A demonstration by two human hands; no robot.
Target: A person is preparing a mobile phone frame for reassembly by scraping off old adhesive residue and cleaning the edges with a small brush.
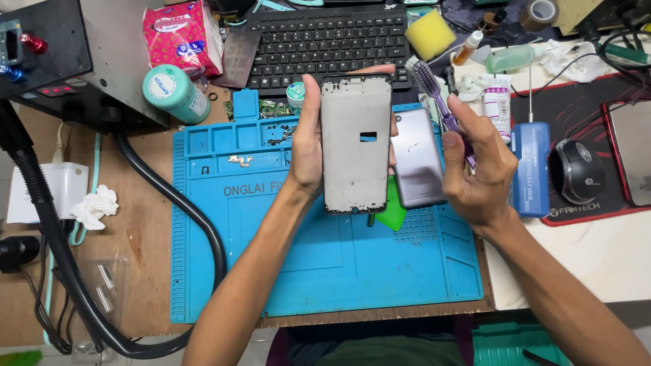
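Observation:
My left hand (306, 146) holds a grey phone frame (355, 142) upright above the blue work mat (325, 264); the frame has a small rectangular cutout near its middle. My right hand (478, 169) grips a purple toothbrush (434, 91), bristles up, just right of the frame. A silver phone back cover (417, 159) lies on the mat between my two hands, partly hidden by the frame. Under the frame's lower edge a green piece (393, 213) shows.
A black keyboard (325, 41) sits behind the mat, with a yellow sponge (430, 32), a teal jar (175, 93) and a pink packet (183, 37) nearby. A blue tool case (530, 169), a mouse (575, 171) and a thick black hose (169, 196) flank the mat.

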